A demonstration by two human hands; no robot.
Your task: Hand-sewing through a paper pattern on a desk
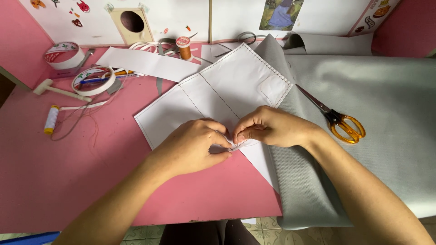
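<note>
- While both hands meet at the lower edge of the white panel [218, 93], the left hand [193, 147] sits at about 8 o'clock from the pinch point and the right hand [272, 127] at about 2 o'clock.
- Grip state: both hands are closed down to fingertip pinches. The right thumb and forefinger nip a small white strip [237, 146] at the panel's edge; the left fingertips press on or hold the same spot. How much of the strip is caught cannot be told, since the fingers cover it.
- Location: the panel lies flat on the pink table [68, 181], one corner toward 12 o'clock, its right part overlapping the grey fabric [386, 104].
- Judgement: the work looks best done with small, even pulls, keeping the strip low and close to the panel so the edge does not tear or lift.
- Judgement: the left hand should hold the panel flat to stop it sliding.
- Nearby: orange-handled scissors [338, 120] lie on the fabric at 3 o'clock, within reach; tape rolls [93, 80] and a thread spool [184, 47] sit well apart toward 10 to 11 o'clock.
</note>
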